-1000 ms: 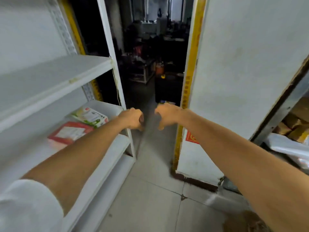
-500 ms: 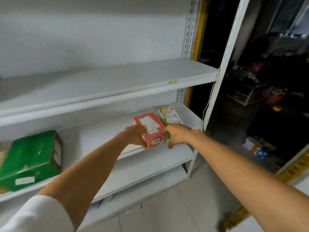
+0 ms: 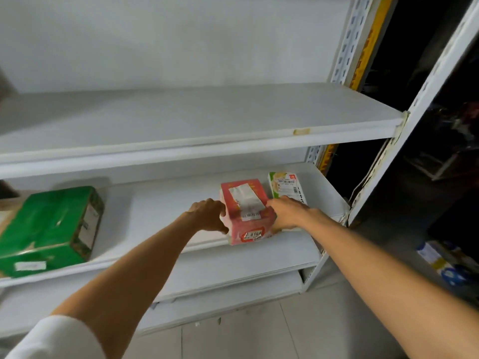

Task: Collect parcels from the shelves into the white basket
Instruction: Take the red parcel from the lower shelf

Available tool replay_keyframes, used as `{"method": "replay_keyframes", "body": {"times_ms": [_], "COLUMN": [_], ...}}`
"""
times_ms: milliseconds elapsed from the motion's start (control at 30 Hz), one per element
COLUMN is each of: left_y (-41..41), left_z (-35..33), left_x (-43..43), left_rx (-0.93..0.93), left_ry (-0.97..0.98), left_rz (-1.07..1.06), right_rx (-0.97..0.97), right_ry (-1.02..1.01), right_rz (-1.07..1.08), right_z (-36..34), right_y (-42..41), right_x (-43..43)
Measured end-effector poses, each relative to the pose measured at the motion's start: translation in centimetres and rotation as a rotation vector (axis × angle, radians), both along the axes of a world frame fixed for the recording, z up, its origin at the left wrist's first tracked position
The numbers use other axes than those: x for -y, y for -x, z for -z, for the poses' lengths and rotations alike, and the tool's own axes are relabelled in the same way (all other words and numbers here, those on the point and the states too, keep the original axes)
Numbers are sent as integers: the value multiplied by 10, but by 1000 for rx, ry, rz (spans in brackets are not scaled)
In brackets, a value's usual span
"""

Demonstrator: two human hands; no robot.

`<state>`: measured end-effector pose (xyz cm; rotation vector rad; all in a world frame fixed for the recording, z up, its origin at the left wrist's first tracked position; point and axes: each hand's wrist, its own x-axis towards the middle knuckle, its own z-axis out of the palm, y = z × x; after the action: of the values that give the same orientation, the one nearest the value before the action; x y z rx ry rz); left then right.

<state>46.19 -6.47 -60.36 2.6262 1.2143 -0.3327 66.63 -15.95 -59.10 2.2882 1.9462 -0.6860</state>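
Hands (image 3: 207, 216) (image 3: 286, 213) clasping red parcel (image 3: 245, 203) sides

A white fabric sleeve (image 3: 51, 338) covers my left upper arm down to the elbow; my left hand (image 3: 207, 215) and right hand (image 3: 287, 213) are bare.

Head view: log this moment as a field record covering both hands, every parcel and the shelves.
left hand: grips left side of red parcel
right hand: grips right side of red parcel
red parcel: at front edge of middle shelf; lifted or resting, cannot tell
green-and-white parcel: same shelf, just behind right hand
green parcel: far left of same shelf, untouched
upper shelf: no parcels visible
white basket: not in view
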Motion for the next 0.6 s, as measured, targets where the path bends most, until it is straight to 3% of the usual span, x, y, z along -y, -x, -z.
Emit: {"method": "replay_keyframes", "body": {"times_ms": [400,600], "left_y": [-13,-31], "left_z": [49,72], "left_x": [-58,-63], "left_rx": [87,369], "left_ry": [194,433], "left_rz": [-207,-490], "right_rx": [-89,-141], "right_ry": [-46,-84], "right_rz": [27,146], "right_z": [44,113], "right_y": [-28,-49], "right_x": [-68,-95]}}
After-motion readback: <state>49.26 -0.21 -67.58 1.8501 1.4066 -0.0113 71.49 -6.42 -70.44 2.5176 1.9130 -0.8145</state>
